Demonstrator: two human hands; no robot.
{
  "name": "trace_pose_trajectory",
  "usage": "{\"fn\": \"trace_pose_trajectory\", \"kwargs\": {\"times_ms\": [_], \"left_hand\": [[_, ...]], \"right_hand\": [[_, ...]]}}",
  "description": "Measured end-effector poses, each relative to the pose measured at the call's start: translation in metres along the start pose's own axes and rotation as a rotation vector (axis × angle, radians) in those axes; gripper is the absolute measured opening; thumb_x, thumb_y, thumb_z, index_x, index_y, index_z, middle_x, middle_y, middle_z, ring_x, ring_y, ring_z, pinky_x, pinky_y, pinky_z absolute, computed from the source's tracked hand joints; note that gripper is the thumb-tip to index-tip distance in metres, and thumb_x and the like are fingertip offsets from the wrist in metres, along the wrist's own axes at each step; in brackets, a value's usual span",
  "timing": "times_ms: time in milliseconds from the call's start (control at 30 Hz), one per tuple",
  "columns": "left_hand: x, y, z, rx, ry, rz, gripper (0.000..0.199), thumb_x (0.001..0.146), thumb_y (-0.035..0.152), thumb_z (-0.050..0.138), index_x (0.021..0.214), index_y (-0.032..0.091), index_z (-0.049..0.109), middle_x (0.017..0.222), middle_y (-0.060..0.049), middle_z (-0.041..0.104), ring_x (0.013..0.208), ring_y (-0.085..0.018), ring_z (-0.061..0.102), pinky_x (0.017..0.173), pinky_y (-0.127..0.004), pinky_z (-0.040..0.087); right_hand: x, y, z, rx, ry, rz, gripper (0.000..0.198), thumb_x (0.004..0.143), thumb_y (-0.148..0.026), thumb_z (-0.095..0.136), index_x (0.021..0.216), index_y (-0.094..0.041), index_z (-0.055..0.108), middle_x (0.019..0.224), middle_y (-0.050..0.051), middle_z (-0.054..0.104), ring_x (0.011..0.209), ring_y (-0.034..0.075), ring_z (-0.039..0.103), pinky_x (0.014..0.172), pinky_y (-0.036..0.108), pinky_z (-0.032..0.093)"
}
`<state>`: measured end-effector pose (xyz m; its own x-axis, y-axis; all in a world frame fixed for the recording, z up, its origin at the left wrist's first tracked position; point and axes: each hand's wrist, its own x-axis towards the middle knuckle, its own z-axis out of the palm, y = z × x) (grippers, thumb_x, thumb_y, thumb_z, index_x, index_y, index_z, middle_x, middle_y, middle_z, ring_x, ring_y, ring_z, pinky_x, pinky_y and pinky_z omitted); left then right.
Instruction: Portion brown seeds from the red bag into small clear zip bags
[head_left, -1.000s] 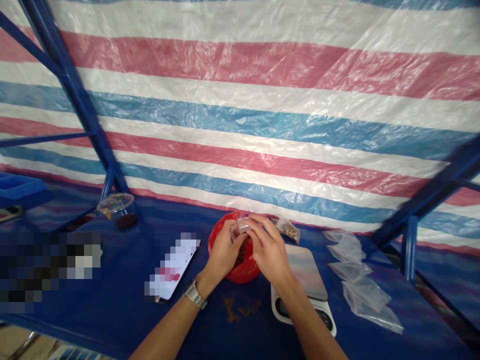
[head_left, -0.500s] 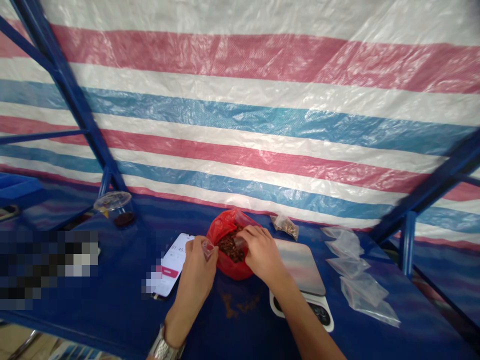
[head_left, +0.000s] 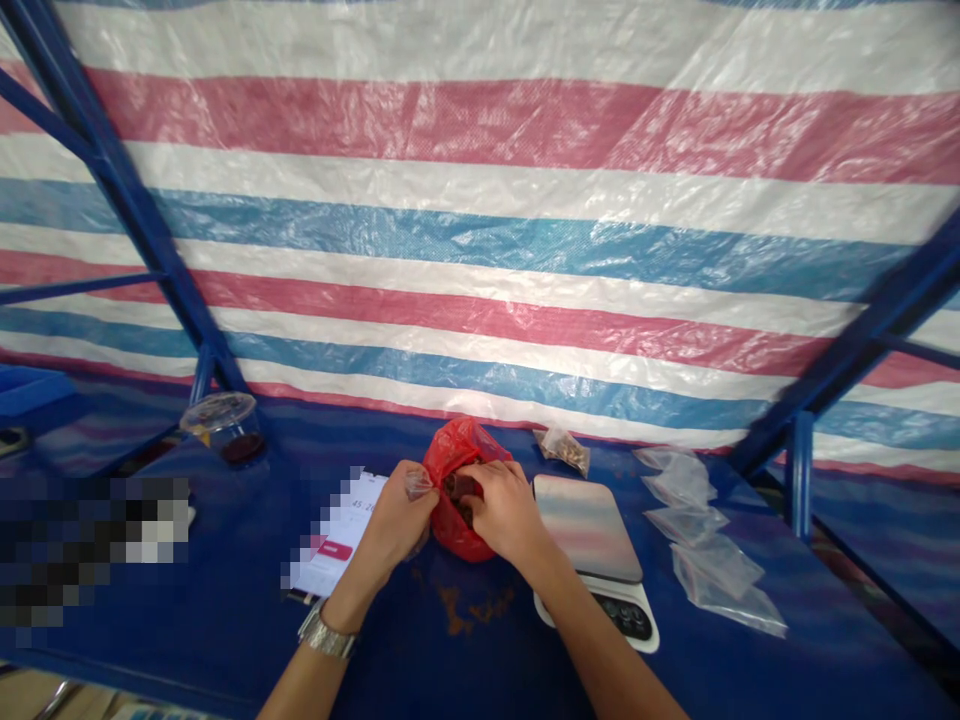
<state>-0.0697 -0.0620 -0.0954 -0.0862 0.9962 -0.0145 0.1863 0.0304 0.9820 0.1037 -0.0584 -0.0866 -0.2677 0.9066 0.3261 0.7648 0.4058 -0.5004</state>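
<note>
A red plastic bag (head_left: 457, 535) stands open on the table, with dark brown dried bits (head_left: 465, 510) inside. At its left rim my left hand (head_left: 401, 510) is closed, pinching a small clear plastic bag (head_left: 418, 485). My right hand (head_left: 506, 505) reaches over the right rim with bent fingers down in the mouth of the red bag. Something see-through and brownish shows at those fingertips; its kind is not clear. Right of the bag lies a kitchen scale (head_left: 589, 525) with a bare metal plate, partly behind my right forearm.
Flat clear zip bags (head_left: 720, 565) lie in a row at the right. A filled small bag (head_left: 562, 450) rests behind the scale. A phone (head_left: 337, 540) lies left of my hands, and a lidded plastic tub (head_left: 229, 430) stands at the back left. Brown dust (head_left: 465, 608) marks the blue table.
My right hand has moved slightly left and deeper into the red bag. My left hand has come closer to the bag's rim. The view has shifted slightly.
</note>
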Motion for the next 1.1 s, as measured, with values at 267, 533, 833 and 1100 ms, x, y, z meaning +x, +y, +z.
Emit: {"fn": "trace_pose_trajectory", "kwargs": {"times_ms": [267,533,833,1100], "left_hand": [[0.003,0.008,-0.012,0.19,0.077,0.233,0.018,0.081,0.033,0.064,0.092,0.021,0.059,0.076,0.0,0.064,0.067,-0.018,0.063,0.065,-0.03,0.05],[0.013,0.047,0.019,0.165,-0.018,0.362,0.016,0.087,0.025,0.061,0.102,0.022,0.057,0.082,0.003,0.064,0.073,-0.016,0.062,0.072,-0.029,0.047],[0.027,0.02,0.054,-0.051,-0.17,0.37,0.026,0.088,0.027,0.063,0.112,0.023,0.054,0.097,-0.003,0.072,0.088,-0.021,0.071,0.08,-0.032,0.054],[0.026,0.021,0.046,-0.117,-0.183,0.358,0.027,0.087,0.031,0.066,0.11,0.022,0.054,0.097,-0.002,0.07,0.088,-0.019,0.069,0.082,-0.03,0.055]], "right_hand": [[0.008,0.014,-0.008,0.222,0.091,0.002,0.036,0.083,-0.008,0.066,0.11,-0.029,0.076,0.104,0.001,0.08,0.101,0.024,0.072,0.101,0.043,0.046],[0.01,0.016,-0.034,0.39,0.424,-0.093,0.033,0.091,-0.018,0.062,0.121,-0.026,0.071,0.122,0.006,0.075,0.116,0.026,0.067,0.105,0.043,0.049],[0.001,0.011,-0.039,-0.047,0.382,-0.318,0.056,0.089,0.0,0.048,0.132,-0.031,0.068,0.133,0.006,0.067,0.122,0.026,0.061,0.103,0.045,0.047],[-0.001,0.005,-0.036,-0.043,0.423,-0.285,0.054,0.094,-0.004,0.048,0.137,-0.033,0.066,0.134,0.007,0.065,0.122,0.027,0.061,0.104,0.045,0.047]]}}
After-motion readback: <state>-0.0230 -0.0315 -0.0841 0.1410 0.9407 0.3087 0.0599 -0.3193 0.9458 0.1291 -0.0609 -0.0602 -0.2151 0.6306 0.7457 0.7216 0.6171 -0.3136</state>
